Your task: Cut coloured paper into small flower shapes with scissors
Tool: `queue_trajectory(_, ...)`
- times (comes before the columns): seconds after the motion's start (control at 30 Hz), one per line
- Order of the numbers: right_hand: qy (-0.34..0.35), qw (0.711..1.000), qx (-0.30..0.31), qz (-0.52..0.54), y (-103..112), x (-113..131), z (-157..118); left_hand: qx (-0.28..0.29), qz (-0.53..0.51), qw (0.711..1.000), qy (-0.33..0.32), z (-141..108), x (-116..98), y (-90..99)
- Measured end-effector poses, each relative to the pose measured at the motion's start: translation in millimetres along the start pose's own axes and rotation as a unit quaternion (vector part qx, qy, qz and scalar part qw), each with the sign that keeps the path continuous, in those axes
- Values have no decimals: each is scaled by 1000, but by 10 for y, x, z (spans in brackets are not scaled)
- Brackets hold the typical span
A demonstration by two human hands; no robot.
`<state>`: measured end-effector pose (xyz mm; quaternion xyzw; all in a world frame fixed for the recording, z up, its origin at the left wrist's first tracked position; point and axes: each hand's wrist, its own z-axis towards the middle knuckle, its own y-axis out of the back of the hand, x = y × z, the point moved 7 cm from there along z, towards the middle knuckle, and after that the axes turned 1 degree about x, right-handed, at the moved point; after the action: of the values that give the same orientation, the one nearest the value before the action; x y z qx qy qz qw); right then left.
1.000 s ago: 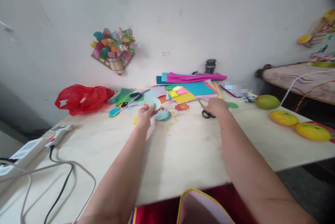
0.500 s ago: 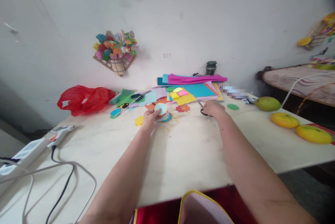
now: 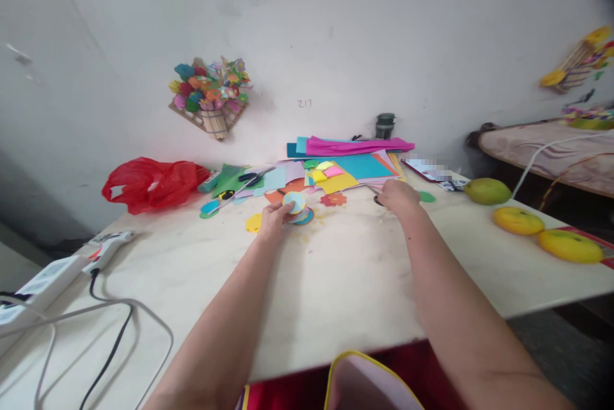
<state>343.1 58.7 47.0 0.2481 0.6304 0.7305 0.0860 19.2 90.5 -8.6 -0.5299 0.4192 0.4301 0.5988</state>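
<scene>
My left hand [image 3: 274,218] is closed on a pale blue paper disc [image 3: 294,203] with a yellow edge, pinched between thumb and fingers. Just beneath it lie more cut discs, a blue one [image 3: 305,217] among them. A yellow paper piece [image 3: 253,223] is left of that hand. Over to the right, my right hand [image 3: 399,196] is closed around black-handled scissors [image 3: 378,200], hiding much of them. A green disc [image 3: 426,196] sits right beside this hand. Between the hands lies a red-orange paper flower [image 3: 334,199].
Coloured sheets [image 3: 367,168] are stacked at the back, near a dark jar [image 3: 385,126]. A red plastic bag [image 3: 156,183] and second scissors [image 3: 252,176] lie at left. A power strip [image 3: 45,285] with cables is at front left. Mangoes [image 3: 518,220] rest along the right edge.
My right hand has shifted slightly right, and the scissors have moved with it. My left hand still holds the pale blue disc in nearly the same place.
</scene>
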Motion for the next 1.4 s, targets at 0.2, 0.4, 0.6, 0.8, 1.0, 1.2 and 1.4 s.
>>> queue_trajectory(0.2, -48, 990, -69, 110, 79, -155, 58, 0, -13, 1000, 1, -6, -8, -9)
queue_trajectory(0.4, 44, 866, 51, 495, -144, 343, -102, -8, -20, 1000, -4, -5, -20, -6)
queue_trajectory(0.6, 190, 761, 241, 572, -383, 964, -537, -31, -44, 998, -17, -37, -80, 3)
queue_trajectory(0.8, 209, 744, 332, 541, -665, 1212, -775, -48, -83, 995, -19, -31, -81, 31)
queue_trajectory(1.0, 227, 721, 374, 537, -739, 1329, -952, -50, -99, 994, -3, -37, -71, 24)
queue_trajectory(1.2, 222, 699, 390, 556, -689, 1342, -1045, -64, -107, 992, 6, -66, -99, 1)
queue_trajectory(1.4, 234, 719, 380, 532, -670, 1364, -1085, -59, -112, 992, 1, -82, -129, -23)
